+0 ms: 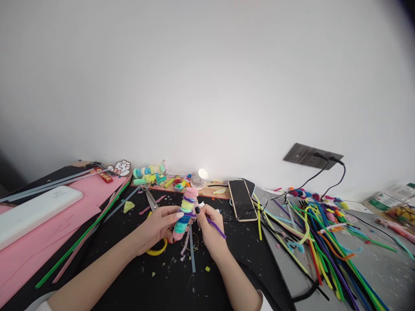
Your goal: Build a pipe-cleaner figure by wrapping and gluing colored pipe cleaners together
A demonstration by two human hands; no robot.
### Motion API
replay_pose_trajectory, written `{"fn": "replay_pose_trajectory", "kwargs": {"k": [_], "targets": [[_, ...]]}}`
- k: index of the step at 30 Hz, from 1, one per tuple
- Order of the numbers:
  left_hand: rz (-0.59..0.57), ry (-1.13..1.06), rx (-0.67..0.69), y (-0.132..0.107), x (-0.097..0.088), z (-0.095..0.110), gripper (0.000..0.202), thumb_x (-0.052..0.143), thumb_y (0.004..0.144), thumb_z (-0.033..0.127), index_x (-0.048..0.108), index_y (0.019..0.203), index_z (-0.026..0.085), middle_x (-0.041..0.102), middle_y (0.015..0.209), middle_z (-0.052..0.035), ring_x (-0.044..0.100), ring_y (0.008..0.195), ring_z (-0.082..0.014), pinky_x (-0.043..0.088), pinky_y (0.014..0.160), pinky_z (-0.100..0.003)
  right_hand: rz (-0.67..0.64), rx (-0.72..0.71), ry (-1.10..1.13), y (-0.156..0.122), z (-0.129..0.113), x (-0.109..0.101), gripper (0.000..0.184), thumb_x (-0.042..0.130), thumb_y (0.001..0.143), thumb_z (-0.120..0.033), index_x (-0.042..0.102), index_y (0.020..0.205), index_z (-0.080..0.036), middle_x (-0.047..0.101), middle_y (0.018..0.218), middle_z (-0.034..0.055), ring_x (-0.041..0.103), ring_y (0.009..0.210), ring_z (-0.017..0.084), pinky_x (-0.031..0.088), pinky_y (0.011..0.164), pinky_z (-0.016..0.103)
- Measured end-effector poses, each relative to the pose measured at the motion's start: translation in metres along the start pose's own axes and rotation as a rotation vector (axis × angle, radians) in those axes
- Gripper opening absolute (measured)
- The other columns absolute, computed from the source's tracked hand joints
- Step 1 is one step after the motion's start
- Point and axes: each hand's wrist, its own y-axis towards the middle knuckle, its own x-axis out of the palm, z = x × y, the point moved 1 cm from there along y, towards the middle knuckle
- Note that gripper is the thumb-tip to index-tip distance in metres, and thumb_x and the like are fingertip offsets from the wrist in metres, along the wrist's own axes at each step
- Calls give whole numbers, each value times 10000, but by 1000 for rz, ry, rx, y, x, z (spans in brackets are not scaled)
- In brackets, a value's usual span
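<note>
My left hand (158, 226) is closed around a stack of fuzzy pastel pipe-cleaner coils (185, 212), pink at top and bottom with yellow, blue and teal between. It holds the stack upright above the black desk mat (168, 280). My right hand (207, 224) pinches a purple pipe cleaner (216, 228) against the stack's right side. Loose stem ends (191, 250) hang below the stack. A yellow ring (157, 250) lies under my left hand.
Scissors (151, 199) lie behind my hands. A phone (241, 199) rests face up to the right, beside a pile of coloured pipe cleaners (324, 242) on a grey board. Pink paper (48, 242) and a white case (32, 211) sit left. Cables run from a wall socket (311, 156).
</note>
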Motion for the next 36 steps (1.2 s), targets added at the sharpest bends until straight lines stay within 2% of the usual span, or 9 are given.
{"fn": "replay_pose_trajectory", "kwargs": {"k": [6, 12, 17, 21, 24, 29, 33, 36], "targets": [[-48, -84, -35, -2, 0, 0, 341, 706, 757, 366, 690, 1011, 139, 709, 854, -114, 659, 688, -191, 442, 452, -212, -30, 22, 82, 0, 2, 2, 372, 533, 865, -422, 468, 585, -186, 417, 542, -46, 340, 514, 99, 250, 503, 236], [-84, -170, -33, -5, 2, 5, 308, 720, 754, 356, 699, 966, 134, 707, 823, -91, 665, 685, -168, 470, 542, -219, -109, 76, 284, 0, 6, 5, 379, 554, 857, -455, 465, 602, -189, 394, 518, -57, 312, 474, 89, 237, 474, 232], [-84, -175, -15, -6, 2, 5, 294, 700, 768, 386, 708, 927, 140, 698, 811, -88, 637, 661, -139, 447, 505, -187, -126, 119, 370, 0, 6, 5, 354, 574, 849, -452, 523, 630, -178, 428, 527, -51, 318, 472, 85, 232, 470, 227], [-62, -148, -4, -4, -1, 2, 395, 769, 677, 418, 703, 944, 134, 690, 838, -94, 630, 658, -143, 440, 473, -176, -122, 151, 374, 0, 8, 6, 354, 583, 841, -454, 528, 630, -175, 443, 530, -49, 326, 474, 83, 234, 473, 223], [-62, -119, 1, -3, 0, 3, 436, 833, 600, 358, 700, 945, 128, 681, 786, -75, 617, 645, -145, 455, 498, -194, -124, 158, 347, 0, 10, 6, 361, 583, 838, -459, 536, 626, -172, 442, 528, -50, 334, 474, 80, 243, 475, 218], [-38, -53, -6, -6, 5, 8, 304, 755, 711, 358, 700, 900, 126, 671, 696, -62, 515, 523, -85, 345, 447, -181, -132, 150, 350, 0, 9, 6, 358, 592, 822, -470, 541, 630, -172, 468, 535, -46, 347, 470, 79, 259, 469, 213], [-28, -17, -5, -6, 4, 6, 334, 708, 746, 417, 691, 884, 113, 642, 677, -60, 441, 489, -66, 263, 433, -189, -136, 143, 331, 1, 5, 6, 355, 612, 795, -478, 549, 626, -173, 520, 554, -30, 349, 465, 79, 261, 459, 212], [-35, -15, -1, -5, 1, 3, 342, 656, 790, 434, 679, 903, 112, 600, 652, -39, 388, 483, -58, 249, 436, -191, -149, 128, 327, 1, 4, 5, 330, 635, 783, -457, 578, 630, -170, 504, 535, -36, 346, 466, 80, 257, 465, 214]]}}
